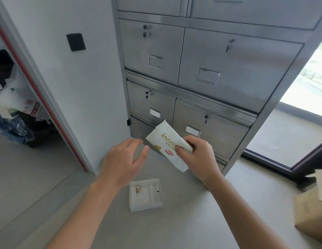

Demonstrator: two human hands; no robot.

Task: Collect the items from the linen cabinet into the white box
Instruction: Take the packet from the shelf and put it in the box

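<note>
Right hand (196, 155) pinching one white gold-lettered snack packet (168, 145) before steel linen cabinet (219, 72). Left hand (123, 159) hovering wide, empty. One open white box (145, 194) sitting on floor below, holding one small brown item (138, 188).

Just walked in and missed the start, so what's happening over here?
A person stands at a metal cabinet, its drawers shut. The right hand pinches a white croissant packet; the left hand hovers open beside it. A white box sits on the floor below, holding a small brown item.
</note>
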